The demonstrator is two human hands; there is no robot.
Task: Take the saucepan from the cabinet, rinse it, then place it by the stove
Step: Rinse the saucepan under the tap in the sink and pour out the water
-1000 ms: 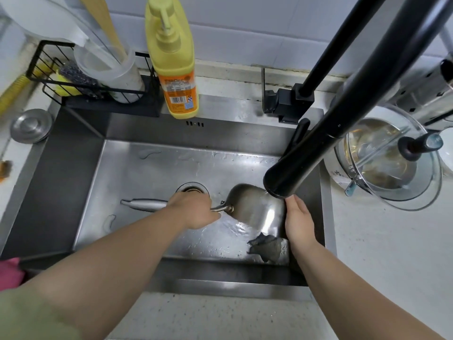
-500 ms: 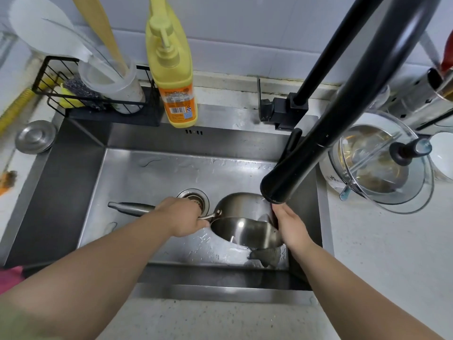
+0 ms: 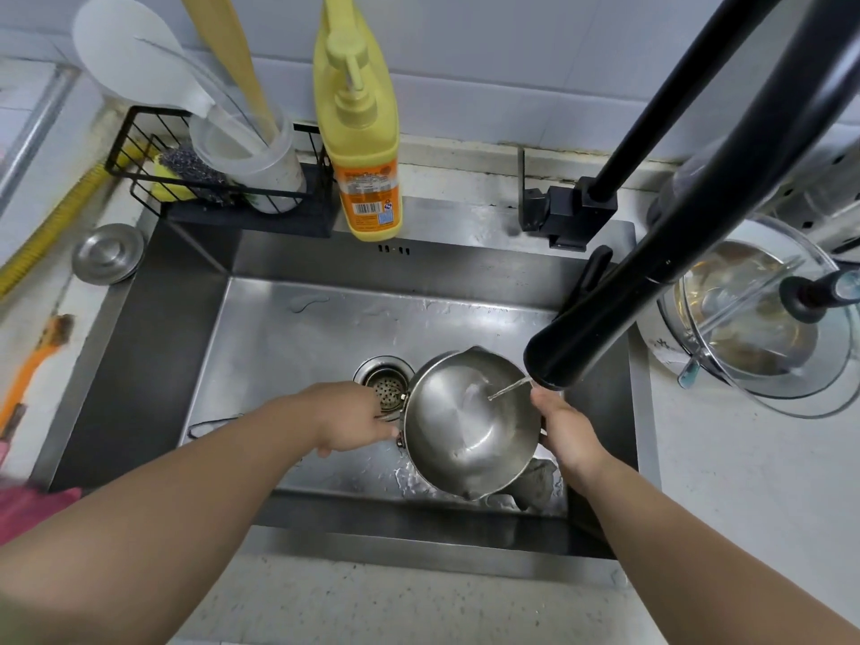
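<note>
Head view: both hands' fingers grip saucepan (image 3: 470, 425) under black faucet (image 3: 581, 346), drain (image 3: 388, 388) beside

Bright, even light falls from overhead, glinting off the wet steel floor of the sink (image 3: 298, 337). The sink's left wall lies in deep shadow. Straight lines around the sink bow outward with wide-angle distortion, and the near-left corner below it smears into blur.

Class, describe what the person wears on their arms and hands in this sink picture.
Both forearms are bare. The left hand and right hand show no gloves, rings, watch or bracelets. A blurred greenish sleeve edge shows at the left arm's upper end. No right sleeve is visible.
</note>
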